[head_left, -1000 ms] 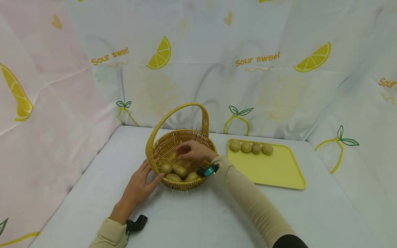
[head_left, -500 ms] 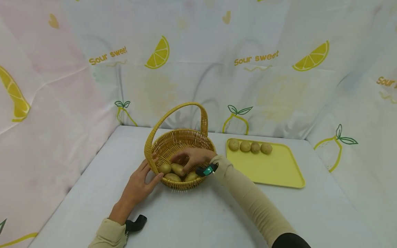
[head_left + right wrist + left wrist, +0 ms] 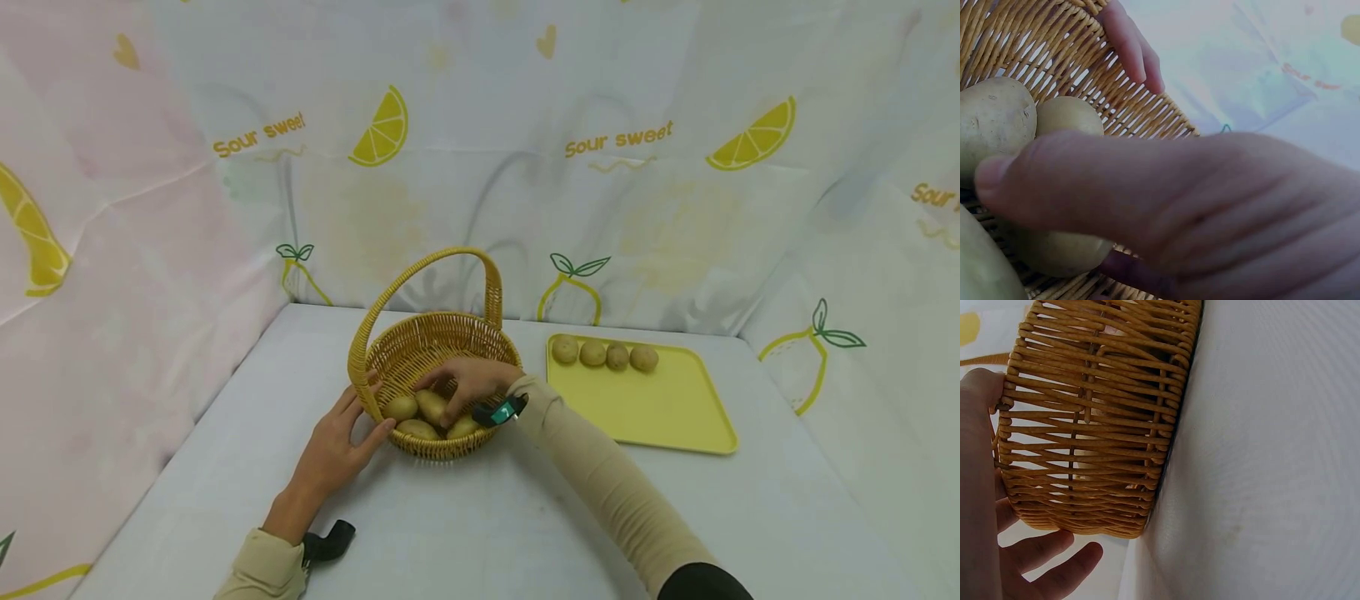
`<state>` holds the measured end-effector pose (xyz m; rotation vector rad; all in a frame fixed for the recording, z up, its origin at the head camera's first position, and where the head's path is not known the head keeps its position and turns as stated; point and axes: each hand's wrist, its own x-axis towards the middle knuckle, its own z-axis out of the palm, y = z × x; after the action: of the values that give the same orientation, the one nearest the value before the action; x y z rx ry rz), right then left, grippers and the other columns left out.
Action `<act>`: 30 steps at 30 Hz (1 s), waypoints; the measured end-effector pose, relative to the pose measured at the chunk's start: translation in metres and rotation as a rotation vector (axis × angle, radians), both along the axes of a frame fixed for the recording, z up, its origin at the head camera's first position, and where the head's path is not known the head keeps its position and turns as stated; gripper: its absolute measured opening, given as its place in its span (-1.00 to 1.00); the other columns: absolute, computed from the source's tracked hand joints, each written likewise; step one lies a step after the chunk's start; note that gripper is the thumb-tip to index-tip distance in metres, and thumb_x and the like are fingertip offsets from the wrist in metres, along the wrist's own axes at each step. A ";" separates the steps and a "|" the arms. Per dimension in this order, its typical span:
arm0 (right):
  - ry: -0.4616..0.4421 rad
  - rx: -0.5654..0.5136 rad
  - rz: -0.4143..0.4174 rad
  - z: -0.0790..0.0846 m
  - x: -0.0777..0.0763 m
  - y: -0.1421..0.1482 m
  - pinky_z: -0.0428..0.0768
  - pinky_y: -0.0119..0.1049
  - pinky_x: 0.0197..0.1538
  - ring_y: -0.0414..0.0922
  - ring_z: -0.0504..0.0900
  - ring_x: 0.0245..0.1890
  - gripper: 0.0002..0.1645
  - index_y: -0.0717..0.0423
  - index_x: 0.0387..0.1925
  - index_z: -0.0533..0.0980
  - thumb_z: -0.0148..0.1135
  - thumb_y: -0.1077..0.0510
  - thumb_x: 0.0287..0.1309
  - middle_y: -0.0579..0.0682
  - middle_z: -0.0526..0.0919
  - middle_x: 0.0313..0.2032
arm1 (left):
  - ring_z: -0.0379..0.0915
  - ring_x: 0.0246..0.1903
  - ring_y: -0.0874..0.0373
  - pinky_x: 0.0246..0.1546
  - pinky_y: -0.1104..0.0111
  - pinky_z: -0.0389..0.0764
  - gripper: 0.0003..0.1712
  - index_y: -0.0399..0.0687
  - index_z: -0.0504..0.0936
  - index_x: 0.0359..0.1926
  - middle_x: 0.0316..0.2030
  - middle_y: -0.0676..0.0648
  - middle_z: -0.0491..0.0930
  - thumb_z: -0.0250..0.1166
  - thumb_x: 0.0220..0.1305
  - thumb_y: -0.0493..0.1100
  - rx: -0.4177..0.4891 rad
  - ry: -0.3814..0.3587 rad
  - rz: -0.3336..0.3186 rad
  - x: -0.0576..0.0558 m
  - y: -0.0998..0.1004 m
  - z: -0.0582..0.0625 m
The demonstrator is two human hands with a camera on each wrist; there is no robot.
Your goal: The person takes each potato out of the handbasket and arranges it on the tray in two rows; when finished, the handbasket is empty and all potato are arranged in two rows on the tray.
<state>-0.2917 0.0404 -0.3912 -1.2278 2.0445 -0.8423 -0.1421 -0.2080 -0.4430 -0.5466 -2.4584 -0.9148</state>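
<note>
A yellow-brown wicker basket (image 3: pixel 442 327) with a tall arched handle stands on the white table, several potatoes in its near part. My left hand (image 3: pixel 333 450) holds its left rim, the thumb at the near edge and the fingers along the wall below the handle; the left wrist view shows them against the woven side (image 3: pixel 1091 425). Reaching inside, my right hand (image 3: pixel 474 382) grips a potato (image 3: pixel 430 405) between thumb and fingers. In the right wrist view the thumb partly covers that potato (image 3: pixel 1060 253). Other potatoes (image 3: pixel 997 122) lie around it in the basket.
To the right of the basket is a yellow tray (image 3: pixel 660 417). A short row of potatoes (image 3: pixel 592 352) lies along its far left edge. A lemon-printed cloth (image 3: pixel 480 167) hangs behind and at both sides of the table.
My right hand has moved down toward the near part of the basket and taken hold of a potato there. The left hand stays at the rim.
</note>
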 end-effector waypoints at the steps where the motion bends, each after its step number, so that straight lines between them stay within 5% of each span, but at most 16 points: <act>1: 0.013 -0.010 -0.004 0.000 0.000 0.000 0.48 -0.30 0.18 -0.22 0.52 0.11 -0.13 0.12 0.37 0.53 0.68 0.13 0.00 -0.20 0.62 0.19 | 0.24 0.44 -0.15 0.26 -0.16 0.40 -0.28 -0.23 0.44 0.45 0.50 -0.20 0.28 0.44 0.38 -0.07 0.000 -0.001 0.001 0.000 0.000 0.000; 15: -0.005 -0.138 -0.085 0.008 0.001 0.004 0.59 -0.22 0.18 -0.07 0.61 0.17 -0.15 0.25 0.36 0.49 0.64 0.22 0.03 0.00 0.60 0.24 | 0.28 0.41 -0.18 0.25 -0.17 0.42 -0.27 -0.26 0.45 0.44 0.49 -0.18 0.30 0.45 0.36 -0.07 0.003 0.005 0.002 -0.001 0.000 0.000; 30: 0.010 -0.192 -0.135 0.022 0.005 0.013 0.61 -0.18 0.14 -0.09 0.59 0.17 -0.10 0.24 0.39 0.48 0.65 0.17 0.02 -0.02 0.57 0.27 | 0.28 0.42 -0.16 0.25 -0.15 0.43 -0.27 -0.21 0.44 0.45 0.49 -0.19 0.30 0.45 0.36 -0.08 0.009 0.013 -0.003 0.000 0.000 -0.001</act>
<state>-0.2866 0.0537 -0.3694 -1.2059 2.1129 -1.1207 -0.1419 -0.2080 -0.4437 -0.5516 -2.4413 -0.9207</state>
